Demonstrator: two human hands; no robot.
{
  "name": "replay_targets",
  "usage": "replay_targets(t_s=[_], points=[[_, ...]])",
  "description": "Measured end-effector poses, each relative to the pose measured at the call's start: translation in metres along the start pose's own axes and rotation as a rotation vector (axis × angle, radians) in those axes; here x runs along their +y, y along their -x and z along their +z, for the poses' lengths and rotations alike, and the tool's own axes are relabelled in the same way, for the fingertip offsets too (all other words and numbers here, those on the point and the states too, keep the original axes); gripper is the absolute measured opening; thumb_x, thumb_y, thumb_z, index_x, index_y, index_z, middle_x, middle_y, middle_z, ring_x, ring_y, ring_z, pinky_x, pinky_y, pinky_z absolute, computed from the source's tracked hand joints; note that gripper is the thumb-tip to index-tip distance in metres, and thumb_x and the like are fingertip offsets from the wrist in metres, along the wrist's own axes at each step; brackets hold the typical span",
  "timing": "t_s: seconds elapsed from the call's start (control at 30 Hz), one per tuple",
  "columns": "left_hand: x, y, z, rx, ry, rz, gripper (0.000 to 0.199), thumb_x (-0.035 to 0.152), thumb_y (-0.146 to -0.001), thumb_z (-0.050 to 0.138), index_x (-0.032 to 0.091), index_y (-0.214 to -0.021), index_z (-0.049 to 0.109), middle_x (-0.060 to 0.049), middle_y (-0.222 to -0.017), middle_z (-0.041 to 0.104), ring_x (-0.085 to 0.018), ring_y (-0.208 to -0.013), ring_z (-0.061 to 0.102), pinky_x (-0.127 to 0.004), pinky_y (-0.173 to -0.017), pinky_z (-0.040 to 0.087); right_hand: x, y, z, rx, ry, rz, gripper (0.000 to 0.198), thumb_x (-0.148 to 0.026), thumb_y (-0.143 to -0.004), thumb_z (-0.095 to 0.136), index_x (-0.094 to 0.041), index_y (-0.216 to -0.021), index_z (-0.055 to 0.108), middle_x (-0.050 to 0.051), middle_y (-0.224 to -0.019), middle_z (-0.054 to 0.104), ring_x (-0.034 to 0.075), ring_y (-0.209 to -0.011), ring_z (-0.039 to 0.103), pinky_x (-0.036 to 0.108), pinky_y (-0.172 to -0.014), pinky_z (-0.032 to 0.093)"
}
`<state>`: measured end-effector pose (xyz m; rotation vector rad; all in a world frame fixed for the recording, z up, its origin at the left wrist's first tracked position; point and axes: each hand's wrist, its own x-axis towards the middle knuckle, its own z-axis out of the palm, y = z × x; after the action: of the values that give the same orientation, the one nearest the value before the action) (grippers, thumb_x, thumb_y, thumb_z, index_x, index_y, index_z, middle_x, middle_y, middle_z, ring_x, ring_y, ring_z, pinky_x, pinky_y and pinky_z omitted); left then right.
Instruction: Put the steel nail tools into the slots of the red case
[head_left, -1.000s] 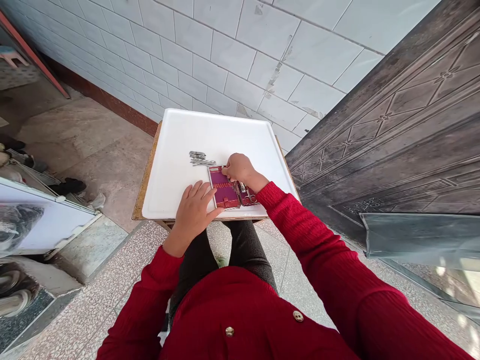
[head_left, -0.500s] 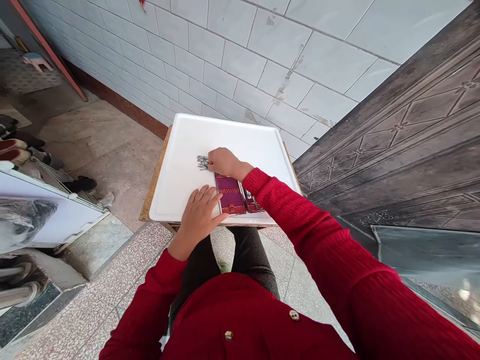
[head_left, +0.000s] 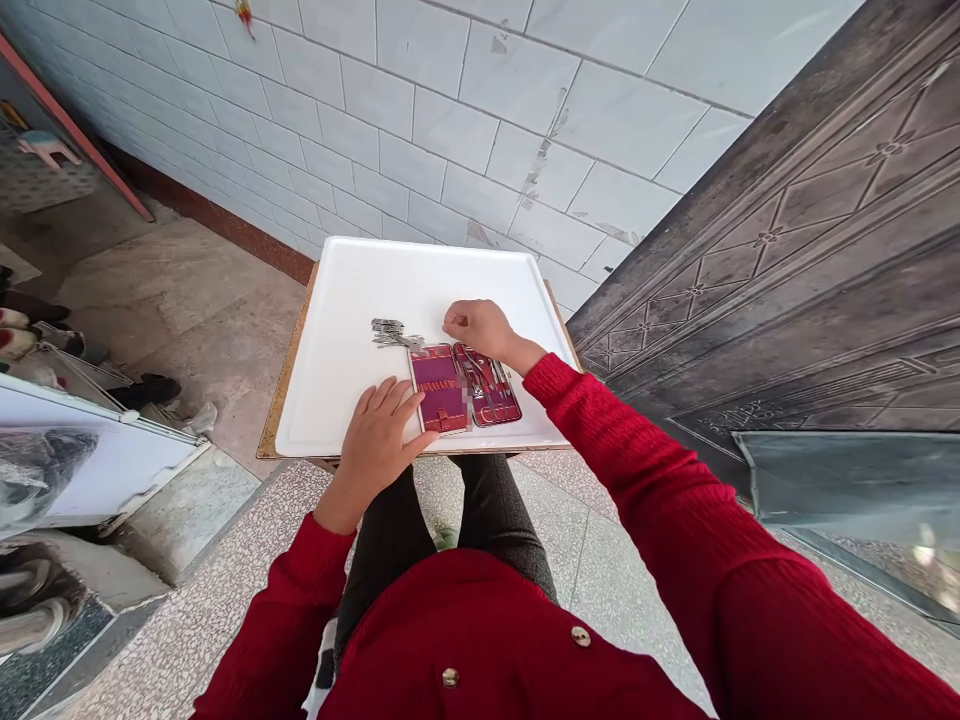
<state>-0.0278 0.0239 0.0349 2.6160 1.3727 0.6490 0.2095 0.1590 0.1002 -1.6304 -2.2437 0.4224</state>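
Observation:
An open manicure case [head_left: 442, 405] with a purple and red lining lies near the front edge of a white tray [head_left: 315, 350]. Its right half holds metal tools, among them small scissors [head_left: 491, 412]; elastic loops on the left half show no tools. My left hand [head_left: 382, 430] rests flat with fingers spread, thumb touching the case's lower left edge. Over the tray, just above the case's right half, my right hand [head_left: 480, 328] has its fingers curled in, with nothing visible in them. Several metal grooming tools [head_left: 391, 335] lie in a bunch left of it.
The tray sits on a wooden table [head_left: 274, 440] against a tiled wall [head_left: 420, 130]. A dark patterned metal door [head_left: 750, 240] stands on the right. To the left are a shoe rack [head_left: 82, 370] and a white panel [head_left: 67, 450].
My right hand has drawn away from the bunched tools to the right, uncovering them and the case's right half. My left hand stays by the case. The whole view has shifted slightly.

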Motion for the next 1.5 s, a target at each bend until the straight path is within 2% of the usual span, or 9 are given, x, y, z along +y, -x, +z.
replay_targets(t_s=[0.07, 0.17, 0.33, 0.5, 0.67, 0.87, 1.07, 1.27, 1.5], points=[[0.000, 0.000, 0.000, -0.008, -0.003, 0.001, 0.052, 0.051, -0.100, 0.059, 0.021, -0.142, 0.060, -0.014, -0.154, 0.058, -0.037, -0.150, 0.046, -0.058, -0.124, 0.036, 0.010, 0.012, -0.001, 0.003, -0.046, 0.046, 0.014, -0.026, -0.094, 0.066, -0.015, -0.092, 0.074, 0.003, -0.089, 0.076, 0.014, -0.075, 0.062, 0.024, -0.069, 0.039], [-0.001, 0.000, -0.001, -0.014, -0.006, -0.002, 0.052, 0.052, -0.100, 0.059, 0.022, -0.143, 0.060, -0.014, -0.154, 0.058, -0.036, -0.150, 0.045, -0.058, -0.124, 0.036, 0.004, 0.020, 0.007, 0.008, -0.070, 0.006, 0.015, -0.030, -0.092, 0.071, -0.017, -0.095, 0.076, 0.003, -0.095, 0.076, 0.015, -0.080, 0.063, 0.025, -0.071, 0.040], [-0.001, 0.000, -0.002, -0.022, -0.021, -0.008, 0.052, 0.051, -0.100, 0.059, 0.021, -0.142, 0.061, -0.013, -0.154, 0.059, -0.036, -0.151, 0.044, -0.057, -0.125, 0.036, -0.027, 0.005, 0.030, -0.015, 0.006, -0.106, 0.020, -0.034, -0.091, 0.075, -0.020, -0.105, 0.078, 0.006, -0.111, 0.074, 0.020, -0.098, 0.066, 0.028, -0.078, 0.043], [-0.003, -0.001, -0.002, -0.064, -0.023, -0.029, 0.053, 0.052, -0.100, 0.061, 0.021, -0.143, 0.061, -0.013, -0.155, 0.058, -0.035, -0.151, 0.044, -0.058, -0.125, 0.036, -0.032, -0.009, 0.040, -0.057, 0.054, -0.123, 0.016, -0.022, -0.095, 0.067, -0.021, -0.103, 0.081, 0.006, -0.114, 0.075, 0.022, -0.109, 0.065, 0.030, -0.081, 0.045], [-0.006, -0.001, -0.002, -0.059, -0.020, -0.030, 0.053, 0.052, -0.098, 0.064, 0.021, -0.141, 0.062, -0.012, -0.154, 0.059, -0.035, -0.151, 0.045, -0.057, -0.125, 0.037, -0.028, -0.012, 0.040, -0.054, 0.035, -0.160, 0.015, -0.020, -0.094, 0.068, -0.020, -0.100, 0.082, 0.006, -0.114, 0.076, 0.023, -0.107, 0.066, 0.031, -0.081, 0.046], [-0.008, -0.002, -0.004, -0.048, -0.034, -0.020, 0.050, 0.050, -0.099, 0.062, 0.023, -0.141, 0.063, -0.011, -0.154, 0.059, -0.035, -0.150, 0.047, -0.057, -0.124, 0.039, -0.026, -0.014, 0.041, -0.009, -0.102, -0.107, 0.015, -0.020, -0.094, 0.066, -0.019, -0.092, 0.081, 0.006, -0.107, 0.076, 0.020, -0.093, 0.066, 0.028, -0.075, 0.045], [-0.011, -0.002, -0.002, -0.039, -0.065, 0.000, 0.051, 0.052, -0.100, 0.060, 0.023, -0.141, 0.063, -0.011, -0.154, 0.060, -0.035, -0.149, 0.048, -0.058, -0.123, 0.040, 0.017, -0.005, 0.026, 0.190, -0.286, -0.081, 0.015, -0.018, -0.091, 0.066, -0.018, -0.085, 0.079, 0.005, -0.096, 0.075, 0.017, -0.084, 0.064, 0.027, -0.074, 0.044], [-0.014, -0.001, 0.000, -0.019, -0.075, 0.008, 0.051, 0.054, -0.099, 0.060, 0.024, -0.141, 0.064, -0.011, -0.153, 0.061, -0.035, -0.149, 0.049, -0.057, -0.122, 0.041, 0.077, 0.014, 0.017, 0.262, -0.488, 0.153, 0.011, -0.019, -0.084, 0.070, -0.016, -0.076, 0.077, 0.002, -0.077, 0.073, 0.015, -0.071, 0.062, 0.026, -0.067, 0.043], [-0.012, -0.001, -0.002, -0.020, -0.067, 0.006, 0.054, 0.058, -0.101, 0.055, 0.024, -0.142, 0.063, -0.012, -0.153, 0.060, -0.036, -0.149, 0.048, -0.058, -0.123, 0.041, 0.082, 0.018, 0.019, 0.236, -0.517, 0.094, 0.018, -0.029, -0.083, 0.073, -0.018, -0.069, 0.074, 0.000, -0.068, 0.070, 0.013, -0.063, 0.058, 0.026, -0.062, 0.041]])
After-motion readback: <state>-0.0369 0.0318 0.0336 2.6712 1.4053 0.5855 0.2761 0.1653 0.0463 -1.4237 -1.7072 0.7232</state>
